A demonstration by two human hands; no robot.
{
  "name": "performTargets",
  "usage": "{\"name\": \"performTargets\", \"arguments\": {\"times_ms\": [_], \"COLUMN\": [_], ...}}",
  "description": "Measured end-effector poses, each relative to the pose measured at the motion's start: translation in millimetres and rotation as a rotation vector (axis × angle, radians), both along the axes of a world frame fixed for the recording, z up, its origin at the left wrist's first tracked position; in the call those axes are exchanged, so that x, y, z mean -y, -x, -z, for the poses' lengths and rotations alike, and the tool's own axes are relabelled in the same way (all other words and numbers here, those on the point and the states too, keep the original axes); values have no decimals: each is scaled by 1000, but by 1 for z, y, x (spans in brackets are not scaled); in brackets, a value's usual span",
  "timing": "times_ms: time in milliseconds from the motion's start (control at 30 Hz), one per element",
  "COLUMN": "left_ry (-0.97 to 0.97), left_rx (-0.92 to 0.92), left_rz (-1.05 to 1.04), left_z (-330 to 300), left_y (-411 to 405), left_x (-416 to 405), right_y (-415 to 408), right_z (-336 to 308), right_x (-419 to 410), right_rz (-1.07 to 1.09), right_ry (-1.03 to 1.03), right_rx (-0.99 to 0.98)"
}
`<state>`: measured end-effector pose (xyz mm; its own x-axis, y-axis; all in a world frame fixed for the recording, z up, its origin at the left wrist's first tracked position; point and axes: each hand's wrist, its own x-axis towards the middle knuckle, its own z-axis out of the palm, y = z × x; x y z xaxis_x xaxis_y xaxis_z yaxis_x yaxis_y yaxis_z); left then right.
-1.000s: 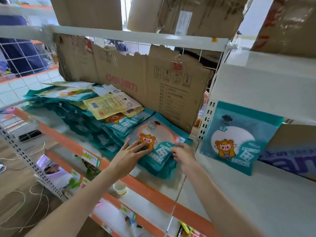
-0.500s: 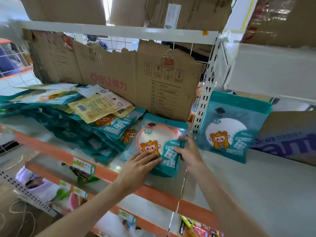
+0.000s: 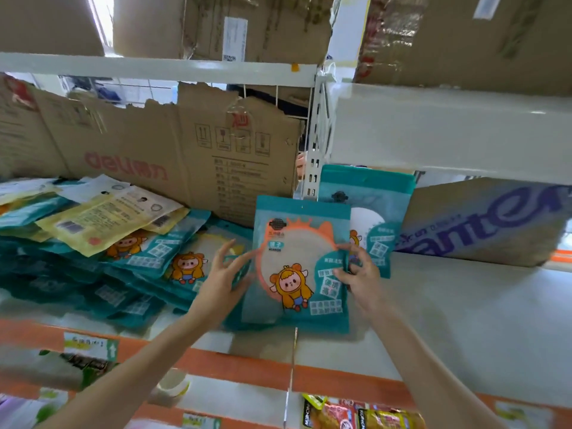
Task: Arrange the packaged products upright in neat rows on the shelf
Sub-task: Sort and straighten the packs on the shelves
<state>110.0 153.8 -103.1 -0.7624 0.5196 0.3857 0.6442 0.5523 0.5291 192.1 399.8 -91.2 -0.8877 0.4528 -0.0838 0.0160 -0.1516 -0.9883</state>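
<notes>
A teal packet [image 3: 297,252] with an orange-framed round window and a cartoon figure stands nearly upright at the middle of the shelf [image 3: 464,311]. My left hand [image 3: 223,274] holds its left edge, fingers spread. My right hand [image 3: 359,274] pinches its right edge. Behind it to the right another teal packet [image 3: 374,199] stands upright, leaning on a cardboard box. To the left a slumped pile of teal packets [image 3: 130,264] lies flat, with yellow packets [image 3: 105,218] on top.
A torn cardboard sheet [image 3: 173,156] lines the back of the shelf. A box with purple lettering [image 3: 483,221] stands at the right. A white perforated upright [image 3: 315,144] divides the bays. The orange front rail [image 3: 247,366] carries price tags. More goods lie on the lower shelf.
The teal packet was lying on the pile under both hands; now it has been lifted up to standing and moved right, in front of the upright packet.
</notes>
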Motion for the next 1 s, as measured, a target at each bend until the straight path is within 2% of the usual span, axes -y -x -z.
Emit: {"name": "performTargets", "arguments": {"times_ms": [67,133,200,300,433,633,800,1000], "left_ry": [-110,-158,-214,-235,-206,-232,-232,-196], "left_rx": [293,407,446,431,365,315,259,298], "left_rz": [66,87,89,99,96,104,64,48], "left_z": [-6,-6,-8,-11,-18,-25,-23,-16], "left_y": [1,5,7,9,16,23,33,44], "left_x": [-16,-33,-49,-73,-106,-147,-166,-171], "right_y": [-6,-11,-16,-21,-22,-10,9,27], "right_z": [-2,-4,-5,-6,-6,-10,-10,-1], "right_x": [-12,-21,-29,-43,-66,-98,-113,-115], "right_rz": [25,58,103,160,183,272,377,410], "right_ry": [-1,-23,-32,-139,-414,-681,-837,-864], "right_rx": [-23,-46,-71,-120,-70,-66,-99,-44]}}
